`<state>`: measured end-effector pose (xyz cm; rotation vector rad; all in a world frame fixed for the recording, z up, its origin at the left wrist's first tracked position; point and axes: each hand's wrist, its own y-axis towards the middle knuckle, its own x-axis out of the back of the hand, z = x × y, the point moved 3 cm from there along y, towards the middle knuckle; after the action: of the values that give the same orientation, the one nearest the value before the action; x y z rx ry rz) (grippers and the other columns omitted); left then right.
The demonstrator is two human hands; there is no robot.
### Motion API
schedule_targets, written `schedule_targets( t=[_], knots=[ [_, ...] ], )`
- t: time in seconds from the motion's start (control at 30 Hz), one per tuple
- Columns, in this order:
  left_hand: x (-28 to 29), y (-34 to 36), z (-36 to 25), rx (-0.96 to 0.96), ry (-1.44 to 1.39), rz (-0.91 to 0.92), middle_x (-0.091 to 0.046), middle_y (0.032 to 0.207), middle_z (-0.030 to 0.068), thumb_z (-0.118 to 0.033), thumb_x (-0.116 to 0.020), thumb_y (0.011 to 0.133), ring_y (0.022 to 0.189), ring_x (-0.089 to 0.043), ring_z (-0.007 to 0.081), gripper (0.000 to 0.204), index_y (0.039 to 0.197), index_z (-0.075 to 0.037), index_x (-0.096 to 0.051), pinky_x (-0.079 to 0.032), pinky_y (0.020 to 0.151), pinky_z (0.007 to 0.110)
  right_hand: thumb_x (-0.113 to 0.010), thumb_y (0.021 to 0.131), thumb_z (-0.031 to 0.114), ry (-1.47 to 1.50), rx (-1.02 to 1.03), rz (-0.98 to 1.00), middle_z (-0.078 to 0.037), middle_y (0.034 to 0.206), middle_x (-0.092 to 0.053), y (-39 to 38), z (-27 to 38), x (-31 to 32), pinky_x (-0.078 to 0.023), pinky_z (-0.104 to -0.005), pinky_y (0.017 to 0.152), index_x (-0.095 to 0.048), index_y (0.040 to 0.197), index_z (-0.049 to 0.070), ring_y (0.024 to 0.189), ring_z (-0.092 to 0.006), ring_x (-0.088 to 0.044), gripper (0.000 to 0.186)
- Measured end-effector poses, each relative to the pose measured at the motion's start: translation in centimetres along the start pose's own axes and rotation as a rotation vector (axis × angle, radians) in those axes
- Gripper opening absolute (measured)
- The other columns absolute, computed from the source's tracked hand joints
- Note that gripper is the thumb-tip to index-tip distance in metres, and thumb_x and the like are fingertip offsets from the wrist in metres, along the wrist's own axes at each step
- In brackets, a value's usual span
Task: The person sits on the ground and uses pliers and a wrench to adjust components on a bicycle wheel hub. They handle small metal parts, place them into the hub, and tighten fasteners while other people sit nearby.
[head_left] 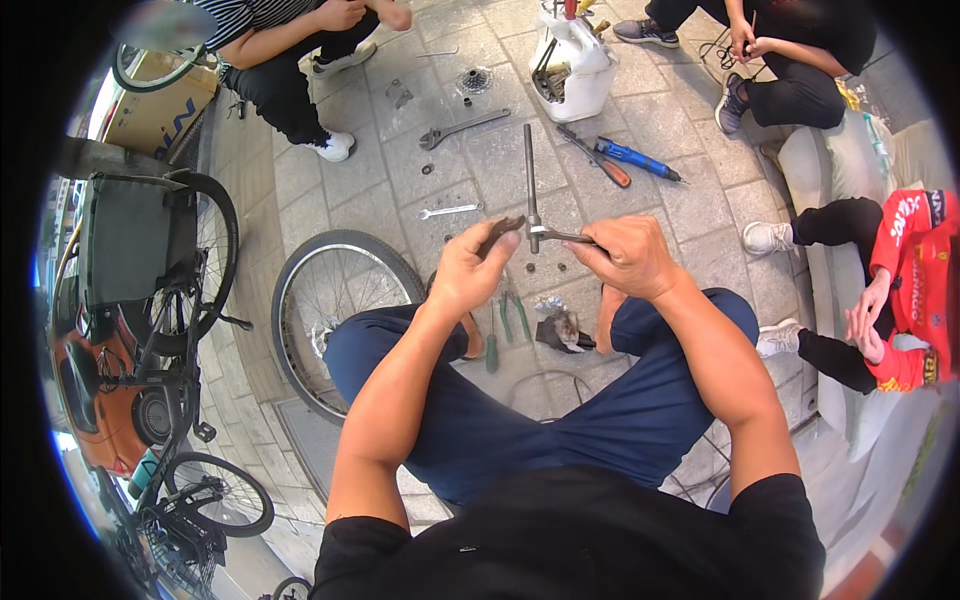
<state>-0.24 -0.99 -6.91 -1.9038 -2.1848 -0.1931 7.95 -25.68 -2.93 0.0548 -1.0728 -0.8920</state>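
Observation:
My left hand (470, 265) is closed on a dark, narrow piece (505, 228), too small to make out, left of an upright steel rod (530, 175). My right hand (630, 255) grips a wrench (567, 236) whose head meets the lower part of that rod. Below them lie green-handled pliers (516, 318), a green screwdriver (491, 352) and a dark crumpled item (560, 332). A bicycle wheel (340, 247) lies beside my left leg. Beyond my hands are a combination wrench (450, 211), an adjustable wrench (465, 127), orange-handled pliers (600, 160) and a blue power tool (640, 158).
A white jug of tools (575, 75) and a cassette (473, 80) stand or lie on the paving (380, 190). People crouch or sit at top left (285, 90), top right (790, 90) and right (905, 290). Bicycles (190, 380) and a cardboard box (160, 110) line the left.

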Motion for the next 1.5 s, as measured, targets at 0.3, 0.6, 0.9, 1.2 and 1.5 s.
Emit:
schedule_targets(
  t=[0.3,0.6,0.9,1.2,1.5],
  knots=[
    [0.0,3.8,-0.6,0.704,-0.777,0.220,-0.075,0.105,0.0090,-0.039,-0.073,0.104,0.050,-0.040,0.0042,0.042,0.118,0.001,-0.069,-0.031,0.047,0.024,-0.080,0.090,0.031,0.057,-0.009,0.218,-0.008,0.068,-0.063,1.0,-1.1,-1.6,-0.048,-0.0439,0.053,-0.066,0.077,0.011,0.061,-0.0336,-0.065,0.028],
    [-0.4,2.9,1.8,0.816,-0.520,0.096,-0.074,0.089,0.0053,-0.021,-0.080,0.098,0.051,-0.040,0.0054,0.019,0.101,-0.003,-0.073,-0.033,0.050,0.026,-0.069,0.096,0.043,0.048,-0.263,0.569,-0.016,0.066,-0.068,-0.7,-1.6,-1.2,-0.049,-0.0548,0.062,-0.073,0.082,0.010,0.067,-0.0418,-0.067,0.036],
    [-0.8,3.6,7.0,0.803,-0.267,-0.093,-0.071,0.094,0.0067,-0.020,-0.077,0.100,0.058,-0.043,0.0091,0.020,0.102,-0.006,-0.063,-0.040,0.052,0.032,-0.065,0.100,0.028,-0.317,-0.607,0.515,-0.022,0.090,-0.075,-2.4,-5.3,-2.4,-0.055,-0.0534,0.082,-0.076,0.103,0.003,0.087,-0.0437,-0.073,0.027],
    [-7.6,3.2,18.9,1.047,-0.401,-0.165,-0.072,0.092,0.0039,-0.021,-0.075,0.102,0.060,-0.046,0.0135,0.015,0.102,-0.007,-0.070,-0.042,0.053,0.033,-0.069,0.097,0.022,-0.380,-0.533,0.353,-0.022,0.115,-0.071,-1.7,-6.0,-0.8,-0.049,-0.0526,0.099,-0.073,0.114,0.000,0.113,-0.0398,-0.069,0.028],
    [-12.3,5.0,27.8,1.177,-0.593,-0.310,-0.074,0.098,0.0037,-0.021,-0.075,0.100,0.065,-0.049,0.0167,0.014,0.108,-0.010,-0.072,-0.045,0.058,0.036,-0.071,0.096,0.024,-0.320,-0.547,0.413,-0.021,0.100,-0.074,-0.8,-4.9,-1.0,-0.054,-0.0505,0.092,-0.072,0.105,0.000,0.097,-0.0391,-0.074,0.025]
  ],
)
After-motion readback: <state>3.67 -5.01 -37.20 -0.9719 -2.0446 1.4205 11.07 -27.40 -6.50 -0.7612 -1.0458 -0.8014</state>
